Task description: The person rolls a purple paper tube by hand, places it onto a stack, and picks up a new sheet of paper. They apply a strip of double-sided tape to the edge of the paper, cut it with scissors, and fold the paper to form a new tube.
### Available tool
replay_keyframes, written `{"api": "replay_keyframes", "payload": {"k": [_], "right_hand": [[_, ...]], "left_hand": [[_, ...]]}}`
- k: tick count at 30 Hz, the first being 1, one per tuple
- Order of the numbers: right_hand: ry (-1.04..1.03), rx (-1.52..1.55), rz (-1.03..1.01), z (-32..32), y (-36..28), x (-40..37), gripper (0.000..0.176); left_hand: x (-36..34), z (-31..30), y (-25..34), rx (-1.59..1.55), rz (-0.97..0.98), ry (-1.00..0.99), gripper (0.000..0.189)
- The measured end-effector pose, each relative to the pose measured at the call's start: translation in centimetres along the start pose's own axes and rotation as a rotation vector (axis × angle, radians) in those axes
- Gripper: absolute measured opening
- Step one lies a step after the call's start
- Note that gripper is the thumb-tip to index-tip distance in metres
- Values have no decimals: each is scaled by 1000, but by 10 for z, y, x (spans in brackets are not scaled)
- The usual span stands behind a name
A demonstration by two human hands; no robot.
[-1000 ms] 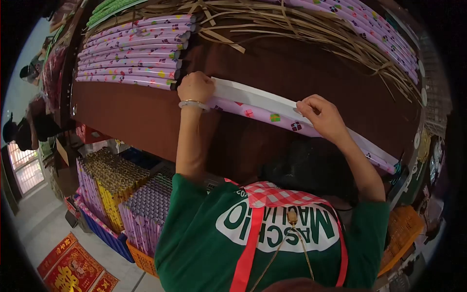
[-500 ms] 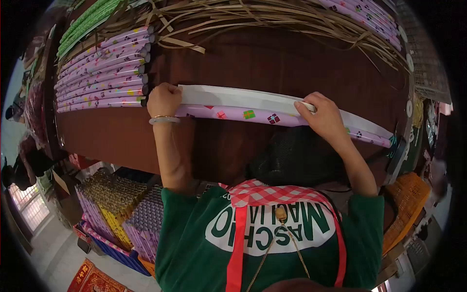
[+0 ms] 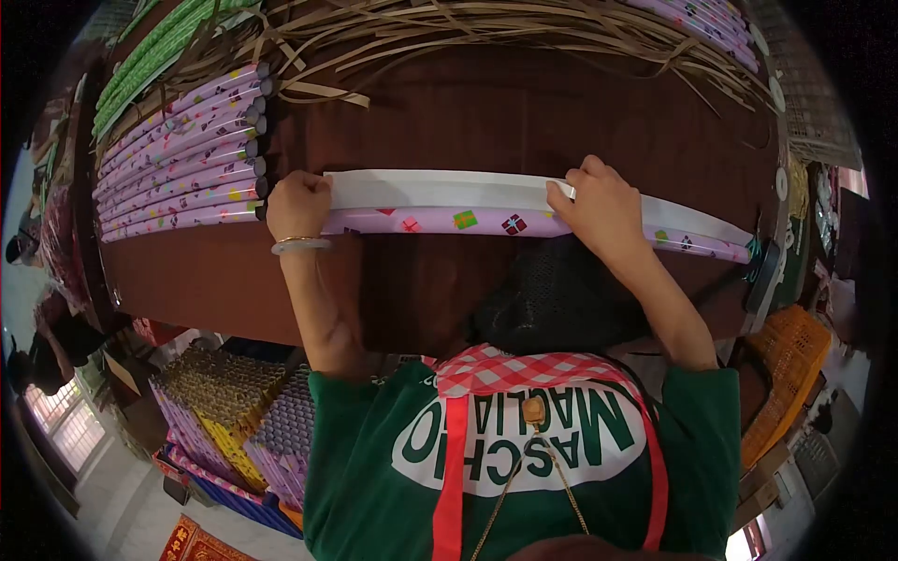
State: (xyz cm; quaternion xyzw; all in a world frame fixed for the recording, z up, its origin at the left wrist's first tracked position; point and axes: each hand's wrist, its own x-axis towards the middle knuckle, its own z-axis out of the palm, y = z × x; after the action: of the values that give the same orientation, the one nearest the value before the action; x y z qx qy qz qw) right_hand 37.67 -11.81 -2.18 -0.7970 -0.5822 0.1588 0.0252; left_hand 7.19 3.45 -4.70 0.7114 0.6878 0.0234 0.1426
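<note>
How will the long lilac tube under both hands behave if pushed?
Probably rolls readily: the lilac tube is round and lies on the flat brown table. Likely stiff: it runs straight between the left hand and right hand. Its white paper flap looks loose and may unwind.

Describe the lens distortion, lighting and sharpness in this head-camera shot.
Head view: strong fisheye with black corners, so the roll gripped by the left hand and right hand bows into an arc. Head view: soft, even light on the brown table, no harsh glare. Head view: window at lower left is pale and overbright. Head view: centre sharp, edges smeared.
</note>
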Motion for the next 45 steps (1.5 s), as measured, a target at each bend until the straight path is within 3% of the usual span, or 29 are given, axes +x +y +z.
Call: {"api": "replay_keyframes", "payload": {"k": [5,7,11,24,35,45], "right_hand": [[67,-29,-54,5,0,-1,28],[67,-39,-47,6,0,0,27],[89,-67,-47,8,0,1,27],[136,-118,-76,12,-1,2,24],[-4,-187,-43,10,-7,11,26],[9,-194,-78,12,-4,14,28]], "left_hand": [[-1,1,-2,-27,27,1,30],[0,1,1,-30,-55,-11,22],[1,2,-3,-49,-13,-2,21],[-3,-5,6,-57,-46,-32,30],[1,-3,-2,-53,4,-45,30],[8,-3,-3,-24,4,-130,19]]}}
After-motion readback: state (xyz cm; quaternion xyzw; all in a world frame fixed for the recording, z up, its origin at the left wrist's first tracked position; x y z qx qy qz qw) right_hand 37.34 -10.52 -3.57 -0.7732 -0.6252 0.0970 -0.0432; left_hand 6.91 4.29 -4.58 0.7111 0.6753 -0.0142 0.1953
